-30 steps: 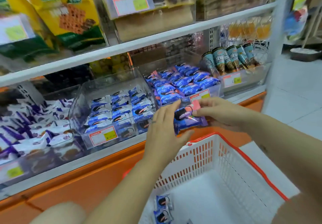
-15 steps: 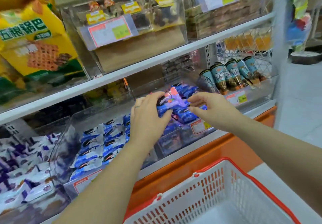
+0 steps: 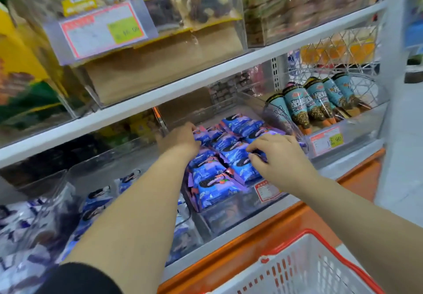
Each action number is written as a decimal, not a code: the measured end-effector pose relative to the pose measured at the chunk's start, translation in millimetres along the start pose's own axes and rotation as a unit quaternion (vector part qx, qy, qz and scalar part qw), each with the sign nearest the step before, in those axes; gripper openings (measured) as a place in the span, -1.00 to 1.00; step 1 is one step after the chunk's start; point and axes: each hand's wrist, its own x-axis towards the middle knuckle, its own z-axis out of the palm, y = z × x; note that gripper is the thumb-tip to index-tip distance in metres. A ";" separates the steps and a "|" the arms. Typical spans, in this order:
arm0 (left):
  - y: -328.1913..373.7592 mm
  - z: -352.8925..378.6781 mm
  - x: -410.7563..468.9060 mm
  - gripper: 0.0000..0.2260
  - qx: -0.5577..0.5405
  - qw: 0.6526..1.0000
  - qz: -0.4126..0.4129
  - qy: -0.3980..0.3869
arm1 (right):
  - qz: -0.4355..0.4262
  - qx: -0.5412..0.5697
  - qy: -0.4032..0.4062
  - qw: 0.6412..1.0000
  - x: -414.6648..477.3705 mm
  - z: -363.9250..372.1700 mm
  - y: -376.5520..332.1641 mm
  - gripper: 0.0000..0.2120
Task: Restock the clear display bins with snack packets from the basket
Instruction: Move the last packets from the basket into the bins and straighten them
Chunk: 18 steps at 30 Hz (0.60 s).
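Both bare hands are reached into the clear plastic display bin [image 3: 231, 216] on the lower shelf. The left hand [image 3: 180, 139] is curled over the rear blue-and-purple snack packets [image 3: 219, 179]; whether anything is held cannot be told. The right hand's [image 3: 278, 156] fingertips are pinched on one packet's edge. The white, red-rimmed basket [image 3: 304, 268] is seen below.

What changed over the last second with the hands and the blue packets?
Both hands carried the blue packets from above the basket up and forward into the clear bin. Now the left hand is at the back of the pile and the right hand is pressing packets near the front. The cone snacks and price tags stayed put.
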 end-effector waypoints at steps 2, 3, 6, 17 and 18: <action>-0.2 3.2 5.4 -0.65 -0.007 1.000 -0.013 -0.009 | 0.004 -0.003 0.013 1.000 0.0 3.6 0.1 -0.77; -0.4 3.4 7.7 -0.66 -0.010 1.000 -0.020 -0.012 | 0.006 -0.004 0.015 1.000 -0.4 4.6 0.5 -0.75; 0.9 5.6 11.3 -0.69 0.000 0.999 -0.022 -0.025 | 0.005 -0.013 0.015 1.000 -1.3 4.7 0.0 -0.71; 1.9 5.0 8.8 -0.86 0.046 0.998 -0.001 -0.032 | -0.013 -0.021 0.011 1.000 -2.0 6.1 4.3 -0.83; 3.2 2.1 5.8 -0.86 0.058 0.998 -0.002 -0.036 | -0.019 -0.021 0.015 0.999 -2.3 5.1 4.0 -0.85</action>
